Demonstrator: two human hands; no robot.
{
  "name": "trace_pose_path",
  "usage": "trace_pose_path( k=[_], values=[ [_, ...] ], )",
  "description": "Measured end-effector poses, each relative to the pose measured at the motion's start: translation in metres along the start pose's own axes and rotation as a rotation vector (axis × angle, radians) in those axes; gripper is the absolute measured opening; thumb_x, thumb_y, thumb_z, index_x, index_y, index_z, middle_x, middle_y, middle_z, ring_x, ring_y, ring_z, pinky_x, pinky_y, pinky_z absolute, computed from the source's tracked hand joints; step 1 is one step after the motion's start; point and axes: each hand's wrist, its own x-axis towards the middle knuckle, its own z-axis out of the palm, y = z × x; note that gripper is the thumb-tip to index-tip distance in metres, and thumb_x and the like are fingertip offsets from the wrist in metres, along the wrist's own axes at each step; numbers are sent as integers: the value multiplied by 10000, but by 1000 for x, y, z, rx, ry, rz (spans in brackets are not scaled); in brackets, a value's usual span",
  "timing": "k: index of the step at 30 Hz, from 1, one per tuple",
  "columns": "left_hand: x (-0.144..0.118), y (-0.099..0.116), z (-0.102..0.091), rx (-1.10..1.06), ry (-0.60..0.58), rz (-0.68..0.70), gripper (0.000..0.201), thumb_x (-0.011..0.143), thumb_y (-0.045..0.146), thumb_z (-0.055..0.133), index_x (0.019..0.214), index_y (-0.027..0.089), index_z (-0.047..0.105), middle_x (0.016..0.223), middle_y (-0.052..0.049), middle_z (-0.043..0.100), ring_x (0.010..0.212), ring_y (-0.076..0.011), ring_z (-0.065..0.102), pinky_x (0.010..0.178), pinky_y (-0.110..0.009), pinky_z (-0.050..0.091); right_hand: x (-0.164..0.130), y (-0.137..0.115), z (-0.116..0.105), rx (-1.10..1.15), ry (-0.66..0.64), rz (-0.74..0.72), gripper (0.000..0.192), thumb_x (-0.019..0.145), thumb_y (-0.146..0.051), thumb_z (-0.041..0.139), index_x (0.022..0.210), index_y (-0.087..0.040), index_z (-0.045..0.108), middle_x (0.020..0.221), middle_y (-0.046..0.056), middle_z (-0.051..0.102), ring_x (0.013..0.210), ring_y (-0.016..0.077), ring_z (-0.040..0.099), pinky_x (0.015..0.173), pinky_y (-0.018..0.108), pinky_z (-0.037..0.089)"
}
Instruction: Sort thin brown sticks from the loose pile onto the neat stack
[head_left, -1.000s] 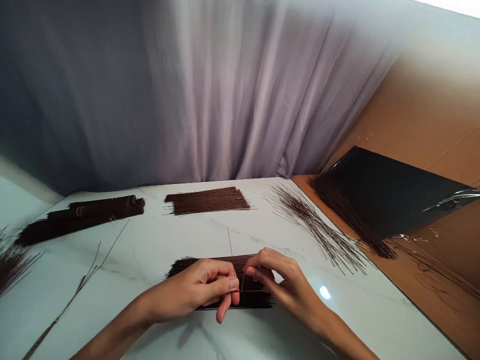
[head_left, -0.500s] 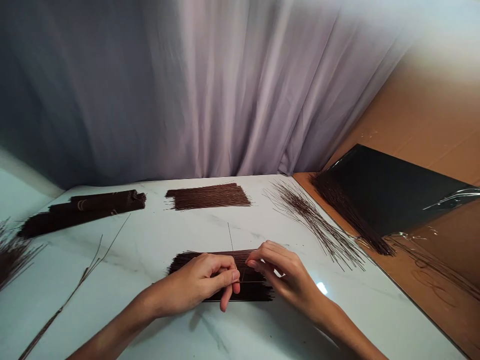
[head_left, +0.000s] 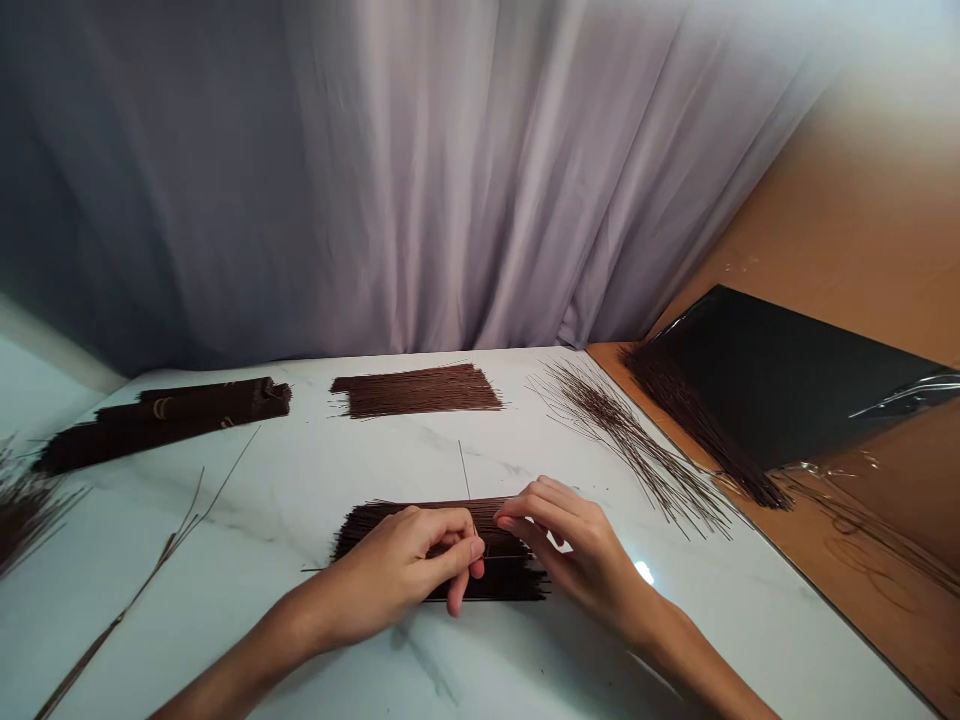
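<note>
— What is being held?

— A flat bunch of thin brown sticks is pressed down near the front edge of the white table. The left hand is laid on the bunch, and its thumb and first finger are pinched shut on one thin stick that points up and away. The right hand is curled, with its fingertips set on the bunch beside that stick. Whether anything is held in it cannot be told.

— How should it be done well?

— Probably the one stick should be moved slowly, and the bunch kept flat, so the rest are not dragged. Loose sticks are spread by the right edge, and another neat bunch is laid at the back edge.
</note>
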Motion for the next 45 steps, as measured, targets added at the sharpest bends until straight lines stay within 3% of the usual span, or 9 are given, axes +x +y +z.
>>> trace_pose_path(
  k=[4, 7, 11, 17, 25, 30, 36, 40, 45],
  values=[
    [0, 0, 2, 121, 186, 19, 430, 1054, 403, 415, 705, 223, 590, 759, 12, 728, 781, -181, 627, 780, -278, 400, -8, -14, 3, -235, 125, -164, 187, 985, -91, 553, 1077, -207, 667, 838, 55, 705, 701, 174, 563, 614, 305, 438],
    [0, -1, 1, -9, 269, 9, 452, 1055, 473, 411, 727, 215, 588, 721, 9, 693, 690, -161, 570, 692, -266, 393, -13, -19, 11, -183, 136, -147, 205, 965, -56, 567, 1093, -191, 652, 832, 53, 695, 666, 159, 563, 590, 298, 428],
    [2, -2, 1, -249, 239, 18, 416, 1044, 523, 435, 881, 191, 627, 635, 34, 629, 524, -113, 404, 562, -253, 331, -10, -9, 17, -5, 102, -20, 159, 998, -96, 554, 1020, -200, 673, 815, 42, 676, 659, 147, 584, 583, 274, 443],
    [6, -2, 3, -366, 178, 47, 390, 1028, 508, 495, 886, 171, 629, 650, 27, 637, 502, -85, 392, 535, -233, 317, -4, 0, 9, 20, 61, 60, 166, 1020, -157, 562, 961, -211, 707, 807, 40, 671, 704, 166, 586, 618, 286, 442],
    [12, -12, 1, -331, 329, 17, 324, 948, 478, 646, 836, 173, 646, 649, 3, 727, 450, -84, 461, 563, -249, 388, 0, -3, -5, -84, -25, 35, 135, 1040, -192, 537, 1070, -223, 665, 864, 24, 686, 761, 179, 598, 700, 328, 414],
    [12, -12, -11, -329, 257, -1, 313, 941, 441, 660, 801, 162, 637, 693, -26, 769, 460, -76, 458, 591, -245, 388, -1, 18, -28, -93, -45, 113, 204, 1068, -158, 440, 1151, -242, 607, 906, 29, 668, 853, 209, 584, 798, 373, 420],
    [19, -25, -15, -356, 219, 26, 275, 929, 401, 680, 815, 152, 648, 695, -30, 770, 466, -71, 442, 565, -236, 338, -2, 18, -39, -69, -193, 180, 118, 1063, -312, 529, 1108, -277, 632, 1069, 28, 666, 1008, 219, 596, 943, 406, 434],
    [21, -31, -19, -389, 186, 8, 292, 930, 425, 679, 839, 149, 651, 688, -25, 750, 495, -72, 417, 529, -220, 287, -4, 21, -38, -18, -268, 172, 217, 1079, -314, 497, 930, -245, 639, 890, 3, 654, 849, 185, 588, 851, 372, 450],
    [20, -39, -24, -405, 89, -22, 286, 909, 424, 700, 836, 157, 625, 668, -16, 726, 508, -79, 402, 494, -208, 255, -6, 26, -34, 101, -316, 250, 242, 1094, -322, 458, 912, -237, 593, 910, 5, 613, 870, 177, 561, 796, 327, 459]
  ],
)
